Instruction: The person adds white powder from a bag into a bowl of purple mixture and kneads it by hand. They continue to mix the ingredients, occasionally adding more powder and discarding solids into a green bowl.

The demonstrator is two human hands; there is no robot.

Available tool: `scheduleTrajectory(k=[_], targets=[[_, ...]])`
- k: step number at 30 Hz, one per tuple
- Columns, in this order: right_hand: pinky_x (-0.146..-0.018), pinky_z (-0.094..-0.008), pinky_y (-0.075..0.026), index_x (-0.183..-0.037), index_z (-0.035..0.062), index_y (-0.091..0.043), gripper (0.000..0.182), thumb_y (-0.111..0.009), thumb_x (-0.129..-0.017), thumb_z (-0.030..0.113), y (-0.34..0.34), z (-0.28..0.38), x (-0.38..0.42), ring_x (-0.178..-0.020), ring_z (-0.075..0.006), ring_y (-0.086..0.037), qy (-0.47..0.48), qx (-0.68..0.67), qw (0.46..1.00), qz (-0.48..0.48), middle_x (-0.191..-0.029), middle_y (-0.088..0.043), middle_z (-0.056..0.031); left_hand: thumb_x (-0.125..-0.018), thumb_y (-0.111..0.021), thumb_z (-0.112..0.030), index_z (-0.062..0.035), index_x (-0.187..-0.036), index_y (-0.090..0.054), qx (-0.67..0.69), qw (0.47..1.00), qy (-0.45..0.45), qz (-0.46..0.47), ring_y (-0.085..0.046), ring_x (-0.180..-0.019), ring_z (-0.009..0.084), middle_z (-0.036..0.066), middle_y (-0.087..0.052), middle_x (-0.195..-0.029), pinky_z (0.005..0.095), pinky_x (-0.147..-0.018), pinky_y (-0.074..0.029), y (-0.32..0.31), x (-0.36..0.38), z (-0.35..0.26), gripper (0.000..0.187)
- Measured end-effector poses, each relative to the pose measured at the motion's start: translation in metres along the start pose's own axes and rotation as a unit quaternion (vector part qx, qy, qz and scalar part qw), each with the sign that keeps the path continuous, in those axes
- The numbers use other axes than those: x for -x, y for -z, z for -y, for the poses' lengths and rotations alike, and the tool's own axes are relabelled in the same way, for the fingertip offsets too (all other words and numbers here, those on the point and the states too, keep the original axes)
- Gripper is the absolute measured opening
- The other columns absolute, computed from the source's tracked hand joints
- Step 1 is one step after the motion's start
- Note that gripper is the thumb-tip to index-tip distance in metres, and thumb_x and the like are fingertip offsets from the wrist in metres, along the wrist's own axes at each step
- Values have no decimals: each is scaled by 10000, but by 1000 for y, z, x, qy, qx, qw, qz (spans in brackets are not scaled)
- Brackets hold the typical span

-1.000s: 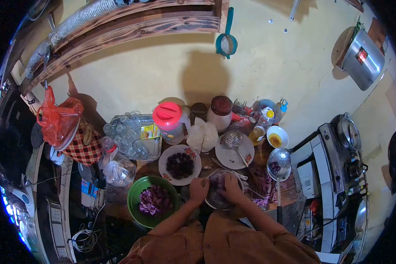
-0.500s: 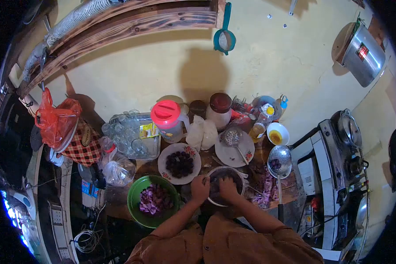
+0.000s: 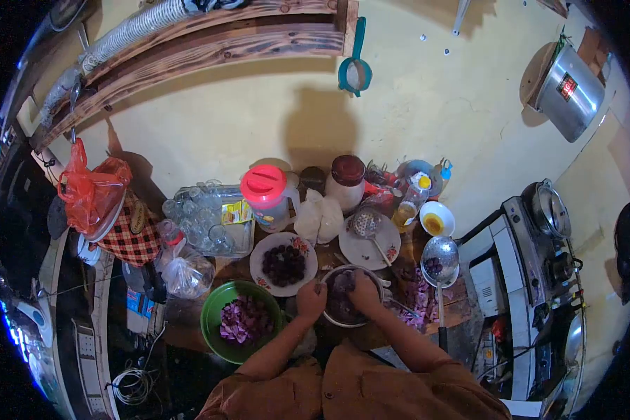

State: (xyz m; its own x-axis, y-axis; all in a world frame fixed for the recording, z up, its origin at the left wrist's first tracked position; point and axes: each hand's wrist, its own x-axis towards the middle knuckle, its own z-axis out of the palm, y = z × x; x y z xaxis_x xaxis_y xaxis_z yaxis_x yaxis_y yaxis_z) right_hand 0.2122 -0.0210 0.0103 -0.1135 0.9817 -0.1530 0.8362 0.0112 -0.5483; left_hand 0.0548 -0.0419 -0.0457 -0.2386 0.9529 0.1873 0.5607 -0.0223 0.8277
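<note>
In the head view a metal pot [image 3: 344, 325] stands at the front of the table. It holds a soft purple dough-like mash [image 3: 339, 306]. My left hand [image 3: 311, 299] is closed at the pot's left rim, its fingers curled in a grip there. My right hand [image 3: 364, 294] reaches inside with bent fingers closed on a lump of the mash; the fingertips are partly hidden. Left of the pot is a green bowl [image 3: 208, 323] of purple chunks. Behind it sits a flowered plate [image 3: 260, 274] of dark purple balls.
A skimmer rests on another plate [image 3: 392, 257]. Purple peelings [image 3: 414, 297] lie at right beside a long-handled strainer [image 3: 441, 250] holding a few balls. Further back stand a red-lidded pitcher [image 3: 267, 199], a tray of glasses [image 3: 213, 238] and an oil bottle [image 3: 407, 206]. The stove [image 3: 532, 245] is right.
My right hand has drawn its spread fingers up and closed them around some mash. My left hand and the pot have shifted slightly left. The view has moved a little.
</note>
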Motion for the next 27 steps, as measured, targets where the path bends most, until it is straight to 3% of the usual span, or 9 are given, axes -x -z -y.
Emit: scheduleTrajectory(k=[4,6,7,9,12,15,19,25,27], targets=[[-816,-421,-449,-1057,-28,-544,433,-646,-668,131,-1,-15,18,-925,-399,-554,168,22,967,-190,-996,-562,-264,-796,-572,-256,5,-711,-504,-2,999,40,17,-523,-594,386,191,-520,-618,454,-548,-387,5,5,0,283],[-849,-408,-427,-1109,19,-537,494,-681,-662,172,14,-26,28,-974,-393,-532,252,-26,960,120,-1024,-553,-254,-802,-566,-261,11,-724,-501,7,998,48,27,-524,-598,388,191,-521,-619,454,-552,-389,4,6,-4,289],[-849,-408,-427,-1109,19,-537,494,-681,-662,172,28,-15,31,-974,-393,-532,253,-26,960,119,-1024,-553,-254,-808,-561,-265,16,-738,-499,17,998,57,35,-525,-601,390,190,-523,-621,453,-555,-391,6,6,-7,297],[-877,-404,-408,-1080,32,-556,515,-721,-641,245,53,2,33,-1013,-394,-508,77,-65,954,281,-1055,-547,-236,-810,-556,-265,17,-753,-500,14,996,74,42,-531,-620,396,198,-529,-636,458,-563,-393,9,6,-11,293],[-884,-424,-407,-1158,42,-501,649,-739,-624,325,26,-17,19,-1053,-402,-478,106,-3,992,71,-1117,-515,-241,-816,-545,-264,13,-783,-503,7,995,86,54,-538,-655,412,216,-538,-668,471,-577,-394,10,4,-14,282],[-871,-437,-417,-1202,35,-432,726,-736,-626,354,-13,-22,13,-1052,-423,-459,195,41,980,-9,-1113,-504,-240,-821,-533,-260,5,-811,-510,21,996,78,46,-541,-689,428,234,-544,-699,486,-598,-395,-13,9,22,267],[-857,-457,-427,-1210,29,-389,767,-742,-614,360,-44,-25,0,-1062,-434,-438,122,82,985,92,-1098,-495,-235,-827,-521,-257,-7,-837,-517,5,996,79,43,-536,-720,440,243,-549,-722,494,-629,-392,-1,6,-4,251],[-779,-465,-467,-1073,21,-475,479,-658,-700,259,-64,-26,-18,-1000,-400,-509,132,196,971,30,-994,-545,-229,-829,-523,-247,-18,-811,-497,2,999,43,11,-530,-676,435,234,-534,-681,484,-573,-387,-2,7,-3,231],[-749,-454,-477,-1013,25,-499,337,-595,-734,188,-54,-22,-23,-901,-392,-556,73,170,976,111,-940,-568,-217,-825,-526,-246,-14,-796,-491,2,999,40,16,-528,-652,432,228,-527,-660,476,-556,-387,-1,6,-5,236]])
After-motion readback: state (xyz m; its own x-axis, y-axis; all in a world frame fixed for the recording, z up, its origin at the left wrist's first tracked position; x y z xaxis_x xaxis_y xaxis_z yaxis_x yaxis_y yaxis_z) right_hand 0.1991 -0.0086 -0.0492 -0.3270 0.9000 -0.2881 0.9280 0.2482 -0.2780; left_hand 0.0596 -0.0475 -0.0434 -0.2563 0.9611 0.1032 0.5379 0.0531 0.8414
